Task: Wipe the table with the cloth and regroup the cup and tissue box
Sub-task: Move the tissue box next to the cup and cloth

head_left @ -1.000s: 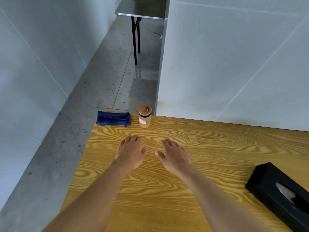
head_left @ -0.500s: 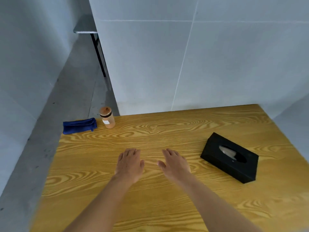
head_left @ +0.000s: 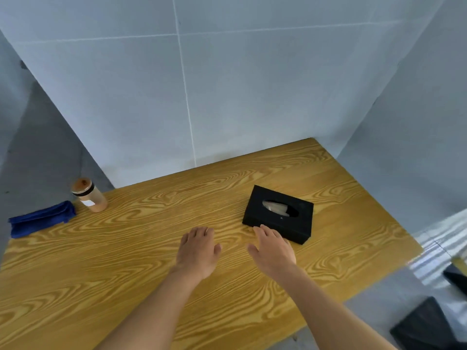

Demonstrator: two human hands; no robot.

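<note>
Two hands flat, fingers spread, empty, mid-frame on wooden desk point(head_left: 126, 261): left hand point(head_left: 197, 251), right hand point(head_left: 274, 251) touching black tissue box point(head_left: 278, 214). Lidded cup point(head_left: 88, 195) beside blue cloth point(head_left: 40, 218), far left.

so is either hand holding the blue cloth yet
No, the blue cloth lies folded at the table's far left edge beside the cup, while the left hand and right hand are open and empty.
</note>
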